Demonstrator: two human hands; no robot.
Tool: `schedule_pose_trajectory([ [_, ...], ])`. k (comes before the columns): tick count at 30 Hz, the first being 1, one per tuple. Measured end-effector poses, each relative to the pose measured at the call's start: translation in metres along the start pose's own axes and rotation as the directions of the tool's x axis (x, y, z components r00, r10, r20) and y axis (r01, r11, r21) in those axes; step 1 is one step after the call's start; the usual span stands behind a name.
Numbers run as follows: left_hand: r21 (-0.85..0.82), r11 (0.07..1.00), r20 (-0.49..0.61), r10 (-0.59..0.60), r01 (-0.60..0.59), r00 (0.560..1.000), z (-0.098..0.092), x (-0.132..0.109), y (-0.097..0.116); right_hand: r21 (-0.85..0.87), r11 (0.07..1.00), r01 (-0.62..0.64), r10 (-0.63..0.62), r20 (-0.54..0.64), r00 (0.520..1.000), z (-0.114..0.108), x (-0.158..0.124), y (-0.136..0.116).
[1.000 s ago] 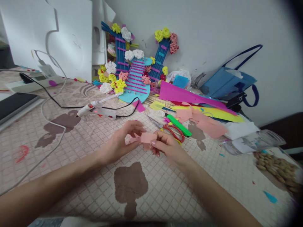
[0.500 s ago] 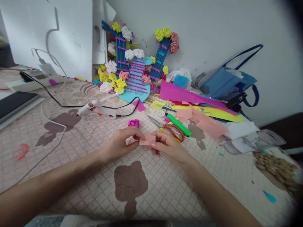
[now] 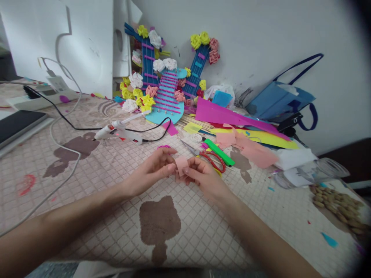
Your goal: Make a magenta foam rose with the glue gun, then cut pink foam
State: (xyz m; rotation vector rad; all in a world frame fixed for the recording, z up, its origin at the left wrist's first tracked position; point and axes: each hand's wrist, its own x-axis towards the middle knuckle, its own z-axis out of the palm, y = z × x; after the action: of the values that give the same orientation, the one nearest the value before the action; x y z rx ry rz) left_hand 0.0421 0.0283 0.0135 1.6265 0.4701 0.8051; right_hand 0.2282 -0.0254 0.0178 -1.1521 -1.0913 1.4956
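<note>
A small pink paper piece (image 3: 181, 166) is pinched between the thumb and fingers of my right hand (image 3: 204, 175), above the patterned tablecloth. My left hand (image 3: 153, 168) is close on its left side, thumb and fingers apart with nothing between them; whether a fingertip touches the paper I cannot tell. Behind my left fingers, a magenta paper flower (image 3: 164, 146) is mostly hidden. Scissors with red handles (image 3: 216, 160) lie just beyond my right hand, beside a bright green tool (image 3: 219, 152).
A white glue gun (image 3: 118, 132) with a black cord rests at the left. Several paper flowers decorate blue musical-instrument shapes (image 3: 165, 112) against the wall. Pink paper sheets (image 3: 255, 151), a clear plastic cup (image 3: 313, 172) and a pile of nuts (image 3: 337, 204) are on the right.
My left fingers have opened and come off the pink paper. The paper is now turned more upright in my right hand, and my left hand covers more of the magenta flower.
</note>
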Motion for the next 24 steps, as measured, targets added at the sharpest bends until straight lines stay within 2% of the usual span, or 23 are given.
schedule_pose_trajectory([
  [4, -0.07, 0.996, -0.034, -0.057, 0.054, 0.998, 0.001, 0.001, -0.005, -0.009, 1.0, 0.019, -0.019, 0.015, 1.0, 0.005, -0.001, 0.0],
  [11, -0.103, 0.985, 0.073, -0.129, 0.136, 0.989, 0.0, 0.0, -0.005, -0.087, 0.996, -0.007, 0.012, 0.053, 0.999, 0.004, 0.0, -0.003],
  [17, -0.115, 0.982, -0.047, -0.156, 0.15, 0.987, 0.002, 0.0, -0.004, -0.01, 1.0, 0.027, -0.027, -0.04, 0.999, 0.005, 0.003, 0.006],
  [24, -0.118, 0.973, -0.032, -0.203, 0.198, 0.979, 0.002, -0.001, -0.004, 0.054, 0.998, 0.028, -0.027, -0.019, 0.999, 0.009, 0.0, 0.008],
])
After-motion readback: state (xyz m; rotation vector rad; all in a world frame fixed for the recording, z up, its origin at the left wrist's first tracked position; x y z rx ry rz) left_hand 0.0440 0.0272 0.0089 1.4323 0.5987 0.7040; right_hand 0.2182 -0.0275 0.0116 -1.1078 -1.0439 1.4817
